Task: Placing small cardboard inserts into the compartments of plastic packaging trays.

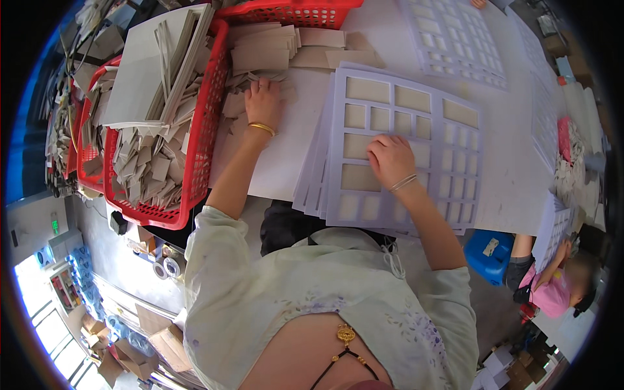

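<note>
White windowed panel (437, 130), topmost of stack, centre-right of frame: directly under right hand (392, 159), fingers loosely curled, hold unclear; long axis uncertain. Grey card pieces (235, 105), upper centre: beside left hand (264, 104), fingers slightly spread, grip not discernible.

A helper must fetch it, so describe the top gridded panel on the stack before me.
On the white table, find the fanned stack of panels at the near edge. The top panel is divided into rectangular windows; unlike the similar panel farther back, it has your right hand on it.
</note>
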`<state>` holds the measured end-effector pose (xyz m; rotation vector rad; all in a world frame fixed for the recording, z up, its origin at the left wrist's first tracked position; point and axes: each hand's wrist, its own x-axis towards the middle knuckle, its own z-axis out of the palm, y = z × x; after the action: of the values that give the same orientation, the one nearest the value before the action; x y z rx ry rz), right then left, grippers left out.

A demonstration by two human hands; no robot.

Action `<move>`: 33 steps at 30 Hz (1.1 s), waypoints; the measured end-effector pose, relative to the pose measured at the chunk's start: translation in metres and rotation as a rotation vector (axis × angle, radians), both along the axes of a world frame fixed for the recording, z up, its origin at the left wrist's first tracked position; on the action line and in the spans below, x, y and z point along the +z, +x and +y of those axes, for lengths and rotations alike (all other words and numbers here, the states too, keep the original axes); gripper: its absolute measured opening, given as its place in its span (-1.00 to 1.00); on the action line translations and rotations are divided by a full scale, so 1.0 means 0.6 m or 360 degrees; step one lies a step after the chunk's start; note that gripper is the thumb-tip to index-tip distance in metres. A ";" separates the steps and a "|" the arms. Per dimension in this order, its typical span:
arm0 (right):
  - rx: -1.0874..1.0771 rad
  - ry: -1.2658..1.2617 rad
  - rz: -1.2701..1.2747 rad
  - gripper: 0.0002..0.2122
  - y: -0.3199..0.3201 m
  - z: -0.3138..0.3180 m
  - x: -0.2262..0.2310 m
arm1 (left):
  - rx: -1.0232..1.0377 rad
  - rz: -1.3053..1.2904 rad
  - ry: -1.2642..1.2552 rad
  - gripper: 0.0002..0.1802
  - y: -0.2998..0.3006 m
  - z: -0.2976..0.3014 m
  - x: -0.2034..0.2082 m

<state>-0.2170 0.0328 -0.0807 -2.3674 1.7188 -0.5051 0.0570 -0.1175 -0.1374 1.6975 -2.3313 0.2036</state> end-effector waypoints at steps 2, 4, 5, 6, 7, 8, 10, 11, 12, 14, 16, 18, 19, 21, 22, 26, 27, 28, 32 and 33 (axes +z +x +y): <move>-0.0007 -0.0057 -0.0006 -0.97 0.001 -0.001 0.000 | -0.0006 -0.0044 0.0040 -0.62 -0.004 -0.003 0.004; -0.0021 -0.0064 0.0000 -0.97 0.001 0.000 -0.001 | -0.0005 -0.0090 0.0080 -0.64 -0.007 -0.003 0.005; -0.0027 -0.0072 0.0004 -0.97 0.001 0.001 -0.001 | -0.0048 -0.0068 0.0000 -0.66 -0.006 -0.003 0.000; -0.0029 -0.0074 0.0004 -0.97 0.001 0.001 -0.002 | -0.0086 -0.0046 -0.0084 -0.68 -0.004 -0.004 -0.004; -0.0028 -0.0081 -0.0010 -0.98 0.001 0.001 -0.003 | -0.0087 -0.0046 -0.0086 -0.68 0.001 -0.004 -0.012; -0.0026 -0.0088 -0.0025 -0.98 0.001 0.001 -0.003 | -0.0168 -0.0070 0.0028 -0.72 0.007 -0.002 -0.023; -0.0040 -0.0095 -0.0029 -0.97 0.000 0.001 -0.004 | -0.0258 -0.0093 0.0138 -0.75 0.004 0.003 -0.013; -0.0047 -0.0100 -0.0035 -0.97 -0.001 0.002 -0.004 | -0.0241 0.0198 0.0165 -0.76 0.004 0.015 -0.008; -0.0052 -0.0104 -0.0035 -0.97 -0.003 0.002 -0.005 | -0.0225 0.0487 0.0190 -0.78 0.003 0.028 0.008; -0.0069 -0.0027 -0.0094 -0.89 -0.009 0.006 -0.005 | -0.0204 0.0848 0.0345 -0.78 -0.012 0.053 0.039; -0.0097 0.0048 -0.0434 -0.83 -0.004 -0.001 0.011 | -0.0162 0.1207 0.0495 -0.78 -0.027 0.088 0.068; -0.0120 0.0128 -0.0771 -0.78 0.013 -0.004 0.038 | -0.0518 0.1439 0.0691 -0.79 -0.044 0.128 0.088; -0.0178 0.0193 -0.1050 -0.77 0.031 0.000 0.054 | -0.0532 0.1625 0.0903 -0.82 -0.056 0.149 0.103; -0.0246 0.0256 -0.1325 -0.77 0.050 0.005 0.056 | -0.0627 0.1888 0.1214 -0.85 -0.073 0.183 0.117; -0.0211 0.0357 -0.1609 -0.79 0.055 0.008 0.042 | -0.0635 0.1890 0.1221 -0.85 -0.077 0.195 0.125; -0.0286 0.0700 -0.2208 -0.86 0.043 0.019 0.046 | -0.0436 0.2590 0.1789 -0.75 -0.080 0.223 0.131; -0.0293 0.0702 -0.2206 -0.86 0.042 0.023 0.048 | -0.0459 0.2711 0.1787 -0.76 -0.084 0.231 0.128; -0.0341 0.0825 -0.2360 -0.88 0.041 0.028 0.051 | -0.0482 0.2831 0.1785 -0.77 -0.087 0.239 0.125; -0.0504 0.1046 -0.2591 -0.92 0.038 0.054 0.079 | -0.0381 0.3093 0.1786 -0.80 -0.093 0.264 0.117; -0.0524 0.1049 -0.2591 -0.92 0.028 0.063 0.078 | -0.0333 0.2926 0.1682 -0.82 -0.087 0.267 0.120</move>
<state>-0.2002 0.0709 -0.0341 -0.6091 1.0448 -1.1659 0.0050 0.0427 -0.0656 0.8035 -0.9367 -1.9168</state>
